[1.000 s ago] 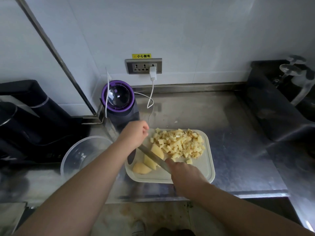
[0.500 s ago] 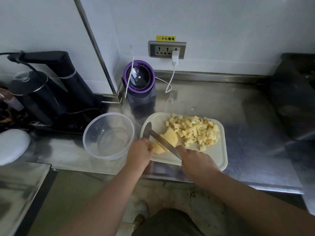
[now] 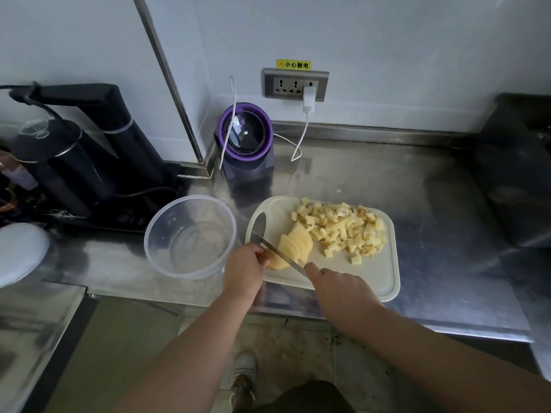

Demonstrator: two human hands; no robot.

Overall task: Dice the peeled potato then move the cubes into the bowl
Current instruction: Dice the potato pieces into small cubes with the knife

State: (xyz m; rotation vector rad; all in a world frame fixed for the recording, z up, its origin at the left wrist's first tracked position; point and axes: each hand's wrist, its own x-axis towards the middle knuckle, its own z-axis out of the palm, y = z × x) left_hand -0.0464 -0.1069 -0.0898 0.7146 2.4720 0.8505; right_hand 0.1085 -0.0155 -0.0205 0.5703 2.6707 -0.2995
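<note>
On the steel counter (image 3: 417, 189), a white board (image 3: 372, 275) lies beside the bowl (image 3: 155, 254).

The person is holding both bare forearms out, angled toward each other at the board (image 3: 376, 274). The left hand (image 3: 244, 271) is sitting at the board's near left edge, back up, its fingers curling down onto the end of the potato (image 3: 293, 244). The right hand (image 3: 336, 285) is hovering over the board's near edge, knuckles up, gripping the knife (image 3: 278, 252), with its index finger lying stretched along the blade toward the left hand.
</note>
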